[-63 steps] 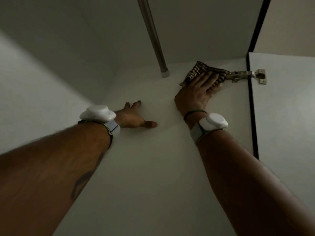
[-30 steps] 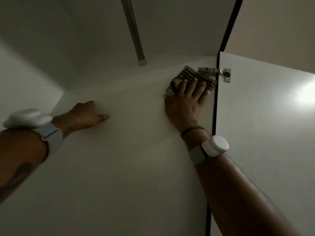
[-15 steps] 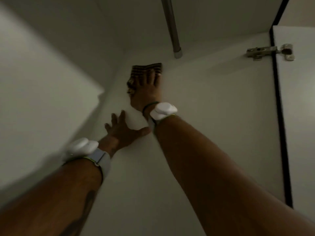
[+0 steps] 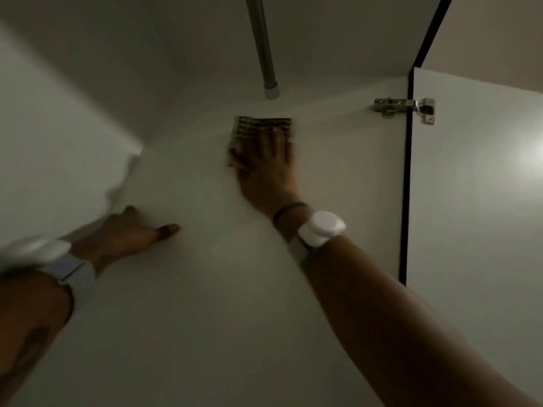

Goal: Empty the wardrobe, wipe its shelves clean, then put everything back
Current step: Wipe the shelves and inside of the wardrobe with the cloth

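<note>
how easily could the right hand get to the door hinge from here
Probably yes. The right hand presses the cloth flat on the panel, and only bare panel lies between it and the hinge; the rail end sits above that path.

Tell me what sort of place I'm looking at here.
Most likely the inside of a white wardrobe: a metal hanging rail, a door hinge at the right, and the right hand pressing a striped cloth on a bare panel.

A folded, dark-striped cloth (image 4: 258,127) lies flat against the white wardrobe panel (image 4: 205,289) — near the end of the rail (image 4: 261,39).
</note>
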Action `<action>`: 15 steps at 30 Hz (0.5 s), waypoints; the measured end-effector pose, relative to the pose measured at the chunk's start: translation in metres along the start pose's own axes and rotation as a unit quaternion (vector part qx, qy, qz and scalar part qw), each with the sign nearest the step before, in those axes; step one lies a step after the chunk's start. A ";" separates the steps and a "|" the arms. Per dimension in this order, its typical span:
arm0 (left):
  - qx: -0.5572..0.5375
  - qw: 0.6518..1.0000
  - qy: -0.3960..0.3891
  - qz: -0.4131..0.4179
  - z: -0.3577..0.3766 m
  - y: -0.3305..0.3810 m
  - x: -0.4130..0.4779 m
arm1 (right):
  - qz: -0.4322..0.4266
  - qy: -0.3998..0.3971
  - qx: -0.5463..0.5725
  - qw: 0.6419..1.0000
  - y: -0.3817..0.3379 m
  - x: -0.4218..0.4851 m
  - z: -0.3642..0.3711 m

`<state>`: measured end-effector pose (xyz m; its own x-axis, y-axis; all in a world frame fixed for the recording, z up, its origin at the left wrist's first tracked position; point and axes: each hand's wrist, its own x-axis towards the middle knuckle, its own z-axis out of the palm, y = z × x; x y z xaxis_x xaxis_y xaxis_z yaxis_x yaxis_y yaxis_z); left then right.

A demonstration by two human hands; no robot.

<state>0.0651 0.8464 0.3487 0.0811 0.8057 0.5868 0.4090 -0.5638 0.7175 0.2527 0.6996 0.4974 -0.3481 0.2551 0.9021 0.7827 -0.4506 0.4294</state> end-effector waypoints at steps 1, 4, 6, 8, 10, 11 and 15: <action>0.036 0.999 0.004 0.021 -0.005 0.007 0.000 | 0.038 0.004 -0.009 0.999 0.023 -0.013 -0.015; 0.093 0.989 0.012 0.117 -0.007 0.023 0.000 | 0.171 -0.008 -0.059 0.983 0.081 -0.052 -0.056; 0.100 0.985 -0.021 0.137 -0.009 0.030 0.001 | 0.234 -0.021 -0.068 0.970 0.104 -0.068 -0.071; 0.124 0.982 -0.047 0.132 -0.013 0.028 0.002 | 0.266 -0.025 -0.063 0.962 0.107 -0.075 -0.074; 0.184 0.972 -0.055 0.138 -0.019 0.018 0.006 | 0.306 -0.008 -0.058 0.950 0.096 -0.071 -0.068; 0.221 0.965 -0.054 0.132 -0.020 0.012 0.004 | 0.324 -0.003 -0.055 0.944 0.086 -0.065 -0.064; 0.290 0.951 -0.028 0.105 -0.022 -0.006 -0.003 | 0.251 -0.013 -0.032 0.967 0.011 -0.037 -0.024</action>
<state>0.0425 0.8430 0.3509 0.2573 0.7039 0.6621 0.8098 -0.5309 0.2497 0.2621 0.6643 0.4698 0.0806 0.0115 0.9967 0.8162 -0.5747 -0.0594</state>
